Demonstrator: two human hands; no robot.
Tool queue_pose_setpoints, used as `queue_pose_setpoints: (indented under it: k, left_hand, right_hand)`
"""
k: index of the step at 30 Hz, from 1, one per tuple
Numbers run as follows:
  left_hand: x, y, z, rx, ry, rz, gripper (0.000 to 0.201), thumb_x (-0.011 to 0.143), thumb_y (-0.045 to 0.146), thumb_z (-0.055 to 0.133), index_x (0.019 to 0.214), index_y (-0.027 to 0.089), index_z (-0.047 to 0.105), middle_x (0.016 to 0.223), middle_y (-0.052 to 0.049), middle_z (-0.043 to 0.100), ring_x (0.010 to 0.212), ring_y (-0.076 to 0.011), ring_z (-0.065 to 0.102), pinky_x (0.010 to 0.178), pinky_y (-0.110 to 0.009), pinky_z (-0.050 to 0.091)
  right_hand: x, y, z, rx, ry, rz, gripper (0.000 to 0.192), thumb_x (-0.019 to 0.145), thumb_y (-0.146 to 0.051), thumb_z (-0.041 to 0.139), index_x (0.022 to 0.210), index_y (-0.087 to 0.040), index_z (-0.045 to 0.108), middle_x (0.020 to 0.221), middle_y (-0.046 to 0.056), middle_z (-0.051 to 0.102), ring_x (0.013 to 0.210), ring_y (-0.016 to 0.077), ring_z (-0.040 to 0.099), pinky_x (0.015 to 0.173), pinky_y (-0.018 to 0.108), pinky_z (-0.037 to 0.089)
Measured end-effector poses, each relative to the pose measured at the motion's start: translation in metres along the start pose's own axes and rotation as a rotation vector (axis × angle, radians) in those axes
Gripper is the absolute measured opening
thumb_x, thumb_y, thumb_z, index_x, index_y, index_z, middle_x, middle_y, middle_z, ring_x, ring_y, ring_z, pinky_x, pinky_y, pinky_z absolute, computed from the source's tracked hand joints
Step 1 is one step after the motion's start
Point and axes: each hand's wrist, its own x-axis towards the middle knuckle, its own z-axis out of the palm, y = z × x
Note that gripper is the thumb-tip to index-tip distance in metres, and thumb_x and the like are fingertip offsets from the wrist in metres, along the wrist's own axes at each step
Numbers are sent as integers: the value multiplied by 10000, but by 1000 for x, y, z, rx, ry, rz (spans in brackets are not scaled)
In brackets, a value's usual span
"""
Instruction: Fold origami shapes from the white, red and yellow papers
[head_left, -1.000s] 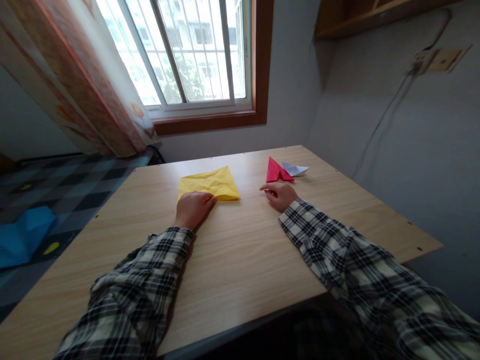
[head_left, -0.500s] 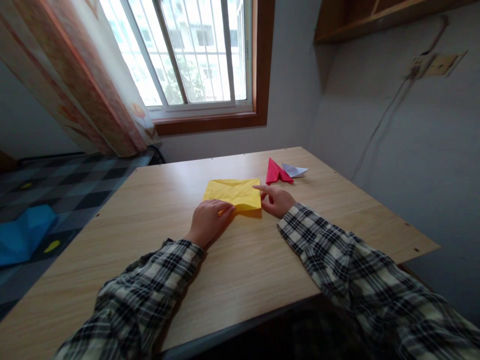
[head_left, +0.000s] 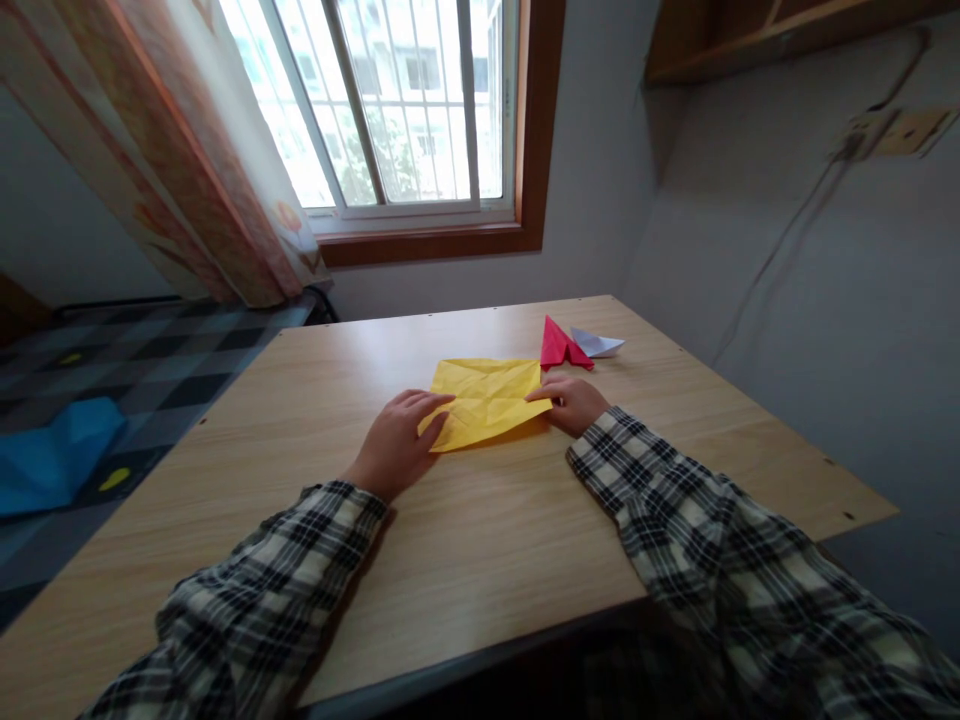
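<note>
A creased sheet of yellow paper (head_left: 491, 395) lies in front of me, its near edge lifted a little and casting a shadow on the table. My left hand (head_left: 397, 440) holds its left side, thumb and fingers closed at the edge. At the right edge my right hand (head_left: 576, 402) grips the sheet, the index finger lying on top and the thumb side hidden. Just beyond that hand stands a folded red paper piece (head_left: 561, 345), and a folded white paper boat (head_left: 598, 343) sits beside it.
The light wooden table (head_left: 480, 560) carries all of this. At left, a large blue paper shape (head_left: 64, 450) rests on a dark checked cloth (head_left: 191, 345). Behind are a barred window (head_left: 405, 120) and a curtain (head_left: 180, 150); a wall with a cable (head_left: 780, 250) bounds the right.
The yellow sheet's near part has come down toward me, so more of it shows. My left hand has shifted from the near edge to the left side; my right index finger has moved nearer.
</note>
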Motion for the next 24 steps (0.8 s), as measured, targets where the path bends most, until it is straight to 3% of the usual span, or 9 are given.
queue_pose_setpoints:
  k: [4,8,17,24]
  left_hand:
    - [-2,-31,4,-6,57,-125,339,910,195,467,1144,181,712,1163,-93,739,1102,-253,652,1025,-468,514]
    - [-1,-50,11,-58,7,-159,331,913,217,468,1128,187,719,1194,-89,732,1127,-253,648,1060,-470,495]
    - [-2,-46,15,-72,-58,-69,303,960,280,478,1142,207,708,1234,-94,701,1157,-258,626,1050,-495,502]
    - [-3,-44,13,-64,-68,-71,308,956,279,483,1145,192,711,1230,-111,698,1152,-267,624,1050,-503,501]
  right_hand:
    - [-1,7,-1,60,-5,-32,436,719,17,568,991,-211,820,979,62,761,897,194,698,825,304,552]
    - [0,12,-2,122,-13,-42,405,744,-4,569,987,-208,820,988,68,768,896,199,702,837,321,562]
    - [1,17,-5,267,-54,55,205,852,-204,658,976,-212,821,1016,78,783,930,234,715,854,365,574]
    - [2,17,-4,310,-64,75,164,864,-259,689,957,-217,817,1036,77,785,972,248,719,915,400,565]
